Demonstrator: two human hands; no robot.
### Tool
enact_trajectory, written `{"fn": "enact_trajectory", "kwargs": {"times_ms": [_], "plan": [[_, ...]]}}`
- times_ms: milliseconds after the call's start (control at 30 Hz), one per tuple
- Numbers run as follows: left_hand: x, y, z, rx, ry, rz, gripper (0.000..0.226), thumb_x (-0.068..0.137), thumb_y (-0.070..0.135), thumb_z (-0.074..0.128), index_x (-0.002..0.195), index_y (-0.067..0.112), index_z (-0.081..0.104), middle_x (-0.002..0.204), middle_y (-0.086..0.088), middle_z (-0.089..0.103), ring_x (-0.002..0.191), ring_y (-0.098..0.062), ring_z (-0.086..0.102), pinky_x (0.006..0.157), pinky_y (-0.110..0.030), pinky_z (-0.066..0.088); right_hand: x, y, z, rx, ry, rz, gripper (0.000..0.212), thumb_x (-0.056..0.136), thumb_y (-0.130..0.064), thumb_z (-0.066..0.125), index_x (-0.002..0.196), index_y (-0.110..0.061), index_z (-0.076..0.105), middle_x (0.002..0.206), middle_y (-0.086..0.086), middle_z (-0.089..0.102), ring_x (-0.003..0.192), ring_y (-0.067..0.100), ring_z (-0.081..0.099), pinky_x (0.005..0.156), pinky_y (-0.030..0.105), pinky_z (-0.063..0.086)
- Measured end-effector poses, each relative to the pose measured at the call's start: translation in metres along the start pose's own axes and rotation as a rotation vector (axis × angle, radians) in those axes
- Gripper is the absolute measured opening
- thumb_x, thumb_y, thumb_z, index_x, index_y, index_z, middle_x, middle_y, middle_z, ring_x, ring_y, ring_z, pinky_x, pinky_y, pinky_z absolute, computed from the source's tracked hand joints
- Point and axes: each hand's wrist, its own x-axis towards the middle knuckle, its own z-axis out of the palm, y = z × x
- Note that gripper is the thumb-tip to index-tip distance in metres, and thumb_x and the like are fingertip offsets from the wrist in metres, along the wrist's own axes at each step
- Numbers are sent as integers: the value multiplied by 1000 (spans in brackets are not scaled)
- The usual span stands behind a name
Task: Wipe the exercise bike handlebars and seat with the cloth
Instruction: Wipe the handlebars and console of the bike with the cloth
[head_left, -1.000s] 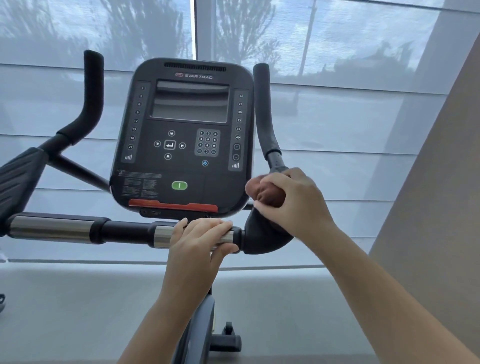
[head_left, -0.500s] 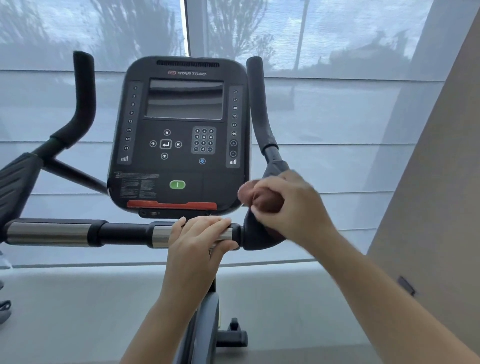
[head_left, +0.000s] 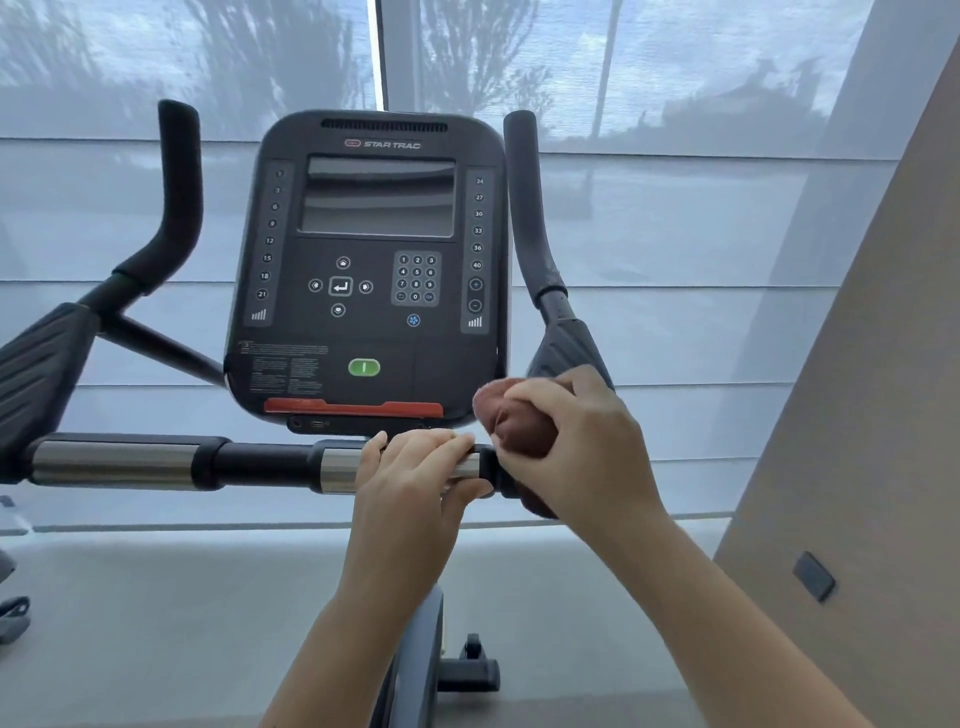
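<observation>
Both hands busy. My left hand (head_left: 410, 478) wraps the chrome grip (head_left: 337, 470); my right hand (head_left: 582, 447) squeezes the cloth (head_left: 511, 421) onto the bar (head_left: 260, 462).

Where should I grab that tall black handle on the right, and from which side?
Grab the handle round its long padded upper stretch, above the thin neck. It is a round, nearly upright tube, so fingers should wrap it easily. Come from the right: the console sits close on its left, probably leaving little room.

Bunched brown cloth (head_left: 517, 423), apparently against right end of handlebars (head_left: 260, 463)
</observation>
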Motion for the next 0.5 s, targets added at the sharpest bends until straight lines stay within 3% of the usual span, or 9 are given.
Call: {"fn": "enact_trajectory", "kwargs": {"times_ms": [167, 300, 500], "plan": [[-2, -5, 4, -25, 38, 38, 31, 72, 24, 70, 97, 5, 69, 95, -6, 70, 91, -25, 64, 93, -42, 34, 3, 1, 6, -23, 50, -4, 33, 65, -28, 74, 97, -24, 67, 94, 8, 55, 84, 29, 54, 73, 33, 46], [-3, -10, 6, -46, 34, 52, 39, 80, 35, 51, 100, 8, 69, 99, -3, 69, 94, -22, 62, 93, -44, 32, 53, 27, 7, -72, 154, 150, 23, 71, -33, 70, 93, -29, 66, 92, 6, 53, 86, 29, 56, 75, 29, 42], [-3, -5, 2, -33, 22, 28, 30, 73, 21, 67, 99, 6, 69, 97, -4, 70, 95, -24, 62, 94, -48, 34, 72, 44, -4, 42, 125, 222, 22, 73, -34, 68, 94, -32, 65, 102, 5, 60, 94, 17, 55, 79, 17, 36]]}}
